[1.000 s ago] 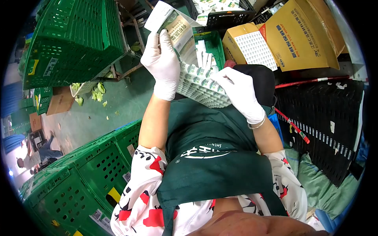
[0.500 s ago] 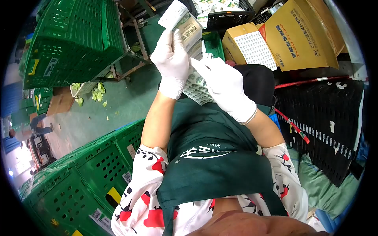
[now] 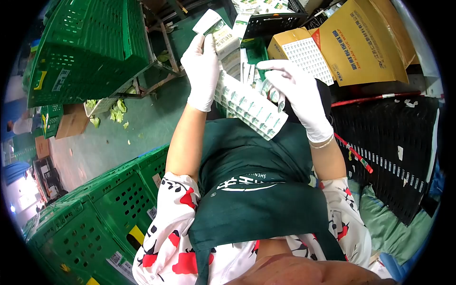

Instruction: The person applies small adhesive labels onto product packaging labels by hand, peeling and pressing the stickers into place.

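My left hand (image 3: 202,73), in a white glove, is closed around the upper end of a sheet of small green-and-white stickers (image 3: 251,108). The sheet slants down to the right over my lap. Beyond the left fingers is a printed white-and-green paper wrapper (image 3: 224,40); whether this hand grips it too is hard to tell. My right hand (image 3: 299,92), gloved as well, hovers right of the sheet, its fingers stretched and apart. Small green-and-white printed pieces (image 3: 273,94) show just below its fingers; contact with them cannot be made out.
A green crate (image 3: 256,53) with printed packs stands beyond my hands, near a black crate (image 3: 275,23). At right are a cardboard box (image 3: 358,47), another sticker sheet (image 3: 308,57) and black crates (image 3: 389,142). Green crates (image 3: 114,199) line my left; leaves (image 3: 118,111) litter the floor.
My right hand has moved away to the right from beside the left hand, and its fingers have spread. The sticker sheet now lies more exposed, swung to the right. The wrapper has dipped slightly.
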